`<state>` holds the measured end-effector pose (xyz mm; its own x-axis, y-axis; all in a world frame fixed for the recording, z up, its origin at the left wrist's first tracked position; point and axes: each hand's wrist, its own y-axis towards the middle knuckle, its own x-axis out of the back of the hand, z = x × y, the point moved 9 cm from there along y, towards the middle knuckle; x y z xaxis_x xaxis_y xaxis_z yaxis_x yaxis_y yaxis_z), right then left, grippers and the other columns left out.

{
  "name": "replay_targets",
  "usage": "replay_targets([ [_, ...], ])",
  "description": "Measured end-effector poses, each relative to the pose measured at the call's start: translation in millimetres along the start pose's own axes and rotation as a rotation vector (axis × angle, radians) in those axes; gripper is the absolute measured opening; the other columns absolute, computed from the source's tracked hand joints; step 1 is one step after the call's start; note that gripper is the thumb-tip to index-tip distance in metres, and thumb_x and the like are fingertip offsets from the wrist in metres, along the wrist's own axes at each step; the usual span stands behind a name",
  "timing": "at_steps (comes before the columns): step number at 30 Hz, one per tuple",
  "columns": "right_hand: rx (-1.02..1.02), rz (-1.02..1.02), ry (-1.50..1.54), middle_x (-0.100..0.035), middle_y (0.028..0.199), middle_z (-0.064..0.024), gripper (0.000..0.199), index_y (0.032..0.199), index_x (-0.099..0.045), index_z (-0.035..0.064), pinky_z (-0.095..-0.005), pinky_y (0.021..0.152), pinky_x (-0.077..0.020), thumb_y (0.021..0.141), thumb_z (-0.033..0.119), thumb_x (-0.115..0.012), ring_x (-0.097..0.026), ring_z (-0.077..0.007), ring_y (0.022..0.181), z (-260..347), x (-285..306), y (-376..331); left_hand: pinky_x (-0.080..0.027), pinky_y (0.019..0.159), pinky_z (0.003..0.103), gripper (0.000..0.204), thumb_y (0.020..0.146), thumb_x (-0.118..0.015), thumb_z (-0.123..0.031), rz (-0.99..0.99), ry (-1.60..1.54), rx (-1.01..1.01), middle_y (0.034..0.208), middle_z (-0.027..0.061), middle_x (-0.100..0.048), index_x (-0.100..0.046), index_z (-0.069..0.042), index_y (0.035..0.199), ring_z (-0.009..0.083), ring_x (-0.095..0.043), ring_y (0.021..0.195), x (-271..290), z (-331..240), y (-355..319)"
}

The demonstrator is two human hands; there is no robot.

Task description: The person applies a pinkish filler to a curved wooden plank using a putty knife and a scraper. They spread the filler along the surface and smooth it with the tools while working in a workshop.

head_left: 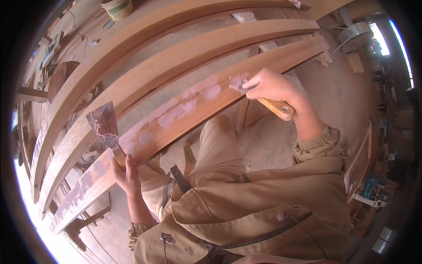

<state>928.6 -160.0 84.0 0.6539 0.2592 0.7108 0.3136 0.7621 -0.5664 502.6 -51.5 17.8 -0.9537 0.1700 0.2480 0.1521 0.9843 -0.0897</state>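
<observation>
Fingers of the right hand grasp a putty knife, its blade seemingly touching the board between middle and right end; a corner pressed hard could gouge the wood. Pinkish filler, patchy toward the left end, could smear if brushed. The left hand clasps a coated scraper; tipping it could drop paste on the curved beam beyond the far edge.

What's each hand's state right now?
Left hand: closed, holding the wide smeared scraper.
Right hand: closed, holding the wooden-handled scraper.
</observation>
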Motion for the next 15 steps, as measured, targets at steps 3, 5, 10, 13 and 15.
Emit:
replay_targets([
  [3, 0.086, -0.143, 0.173, -0.066, 0.088, -0.019, 0.045, 0.107, -0.064, 0.0022, -0.0283, 0.076, -0.0475, 0.067, 0.022, -0.064, -0.064, -0.0236, 0.078, 0.5, 17.9, 2.7, -0.033, 0.043, 0.019, 0.019, 0.089, -0.058, -0.021, 0.005, 0.015, -0.011, 0.06, -0.0009, -0.048, -0.049, -0.004, 0.086, 0.0044, -0.041, 0.047, -0.2, -1.3, 0.3],
  [5, 0.045, -0.146, 0.197, -0.065, 0.089, -0.0211, 0.046, 0.109, -0.062, 0.0008, -0.0292, 0.078, -0.0474, 0.068, 0.022, -0.064, -0.065, -0.0232, 0.081, 0.7, 15.5, 9.2, -0.033, 0.043, 0.019, 0.02, 0.089, -0.059, -0.021, 0.005, 0.002, -0.012, 0.06, -0.0009, -0.048, -0.05, -0.004, 0.087, 0.0044, -0.041, 0.047, -1.0, -0.7, 0.7],
  [10, 0.001, -0.242, 0.141, -0.063, 0.097, -0.0214, 0.047, 0.115, -0.06, 0.0088, -0.0324, 0.082, -0.0465, 0.069, 0.022, -0.063, -0.061, -0.0316, 0.092, 0.1, -22.2, 7.4, -0.033, 0.044, 0.018, 0.019, 0.089, -0.059, -0.02, -0.026, 0.032, 0.018, 0.06, -0.001, -0.049, -0.05, -0.004, 0.088, 0.0043, -0.042, 0.047, 2.4, -0.3, -2.6],
  [13, -0.033, -0.222, 0.104, -0.063, 0.099, -0.0204, 0.044, 0.112, -0.063, 0.0085, -0.0328, 0.084, -0.0458, 0.069, 0.022, -0.063, -0.061, -0.0313, 0.094, 3.0, -29.1, -1.8, -0.033, 0.044, 0.018, 0.018, 0.089, -0.059, -0.019, -0.036, -0.012, 0.033, 0.06, -0.0008, -0.049, -0.05, -0.004, 0.089, 0.0043, -0.042, 0.048, 3.2, 4.4, -1.9],
  [15, 0.029, -0.145, 0.101, -0.063, 0.1, -0.0204, 0.043, 0.109, -0.064, 0.0072, -0.0324, 0.084, -0.0457, 0.069, 0.023, -0.063, -0.061, -0.0308, 0.093, 9.5, -18.4, -2.2, -0.033, 0.044, 0.018, 0.018, 0.089, -0.059, -0.019, -0.018, -0.016, 0.018, 0.06, -0.0007, -0.049, -0.05, -0.004, 0.088, 0.0044, -0.042, 0.048, 2.5, 4.2, -2.2],
])
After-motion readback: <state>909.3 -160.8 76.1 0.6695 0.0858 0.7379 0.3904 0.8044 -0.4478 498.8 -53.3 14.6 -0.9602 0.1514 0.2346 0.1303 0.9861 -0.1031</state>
